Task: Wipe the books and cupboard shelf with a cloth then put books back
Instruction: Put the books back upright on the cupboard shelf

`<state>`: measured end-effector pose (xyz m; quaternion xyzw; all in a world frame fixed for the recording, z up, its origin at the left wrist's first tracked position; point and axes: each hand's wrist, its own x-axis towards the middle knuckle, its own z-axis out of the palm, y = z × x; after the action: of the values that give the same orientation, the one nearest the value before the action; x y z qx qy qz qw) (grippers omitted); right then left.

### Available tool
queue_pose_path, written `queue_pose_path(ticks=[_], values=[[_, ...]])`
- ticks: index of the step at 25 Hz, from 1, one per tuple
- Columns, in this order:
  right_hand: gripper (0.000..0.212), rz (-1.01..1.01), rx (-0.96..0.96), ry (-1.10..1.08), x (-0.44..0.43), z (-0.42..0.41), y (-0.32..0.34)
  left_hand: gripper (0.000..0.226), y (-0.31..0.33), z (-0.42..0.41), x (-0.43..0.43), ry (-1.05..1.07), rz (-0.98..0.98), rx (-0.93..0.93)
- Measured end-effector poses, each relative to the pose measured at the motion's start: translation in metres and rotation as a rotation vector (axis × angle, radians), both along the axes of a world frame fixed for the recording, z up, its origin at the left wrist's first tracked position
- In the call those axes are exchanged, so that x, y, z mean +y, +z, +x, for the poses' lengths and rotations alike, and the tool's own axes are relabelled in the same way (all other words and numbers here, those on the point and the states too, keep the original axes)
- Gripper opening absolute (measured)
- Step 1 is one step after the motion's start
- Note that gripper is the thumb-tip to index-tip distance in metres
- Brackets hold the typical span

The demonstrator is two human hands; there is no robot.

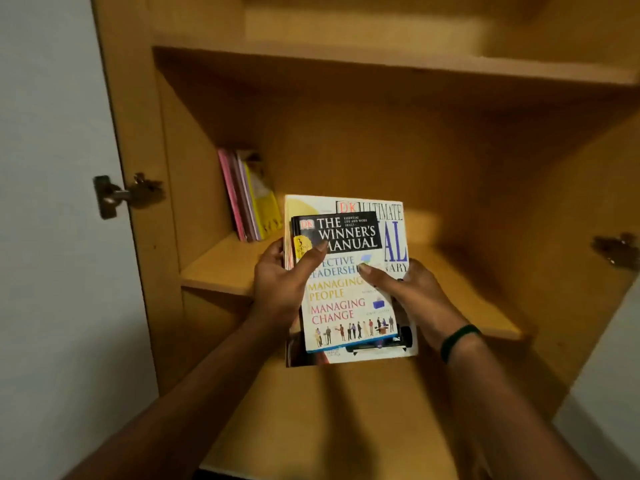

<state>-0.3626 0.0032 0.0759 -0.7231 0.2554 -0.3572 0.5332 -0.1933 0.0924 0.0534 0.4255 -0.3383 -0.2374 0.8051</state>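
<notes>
Forearms extended; left hand [280, 282] and right hand [412, 292] hold book stack [346, 306], fingers wrapped round its edges, above shelf [460, 282] front. Few upright books [246, 199] stand back-left. No cloth in view. Judged: re-shelving under way, stack not yet placed.

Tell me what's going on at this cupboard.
A person holds a stack of books in front of the cupboard shelf. The left hand grips the stack's left edge, thumb on the top book. The right hand holds the right side, thumb on the same cover. A larger book lies underneath it. A few thin books stand at the shelf's left end. No cloth is in view.
</notes>
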Motion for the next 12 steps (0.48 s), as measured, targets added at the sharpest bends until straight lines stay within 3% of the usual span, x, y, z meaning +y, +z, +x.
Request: queue_pose_path(ticks=[2, 4, 6, 9, 12], values=[[0.043, -0.253, 0.069, -0.151, -0.037, 0.047, 0.004, 0.039, 0.010, 0.031, -0.034, 0.137, -0.055, 0.027], [0.076, -0.544, 0.222, -0.410, -0.056, 0.094, -0.002, 0.043, 0.021, 0.062, -0.071, 0.264, -0.069, 0.039], [0.098, -0.696, 0.311, -0.308, -0.063, 0.132, -0.017, 0.050, 0.028, 0.093, -0.107, 0.377, -0.059, 0.013], [0.107, -0.847, 0.557, -0.040, -0.087, 0.203, -0.040, 0.076, 0.035, 0.156, -0.166, 0.543, 0.005, -0.062], [0.108, -0.735, 0.453, -0.118, -0.124, 0.281, -0.051, 0.083, 0.035, 0.206, -0.214, 0.704, 0.072, -0.125]])
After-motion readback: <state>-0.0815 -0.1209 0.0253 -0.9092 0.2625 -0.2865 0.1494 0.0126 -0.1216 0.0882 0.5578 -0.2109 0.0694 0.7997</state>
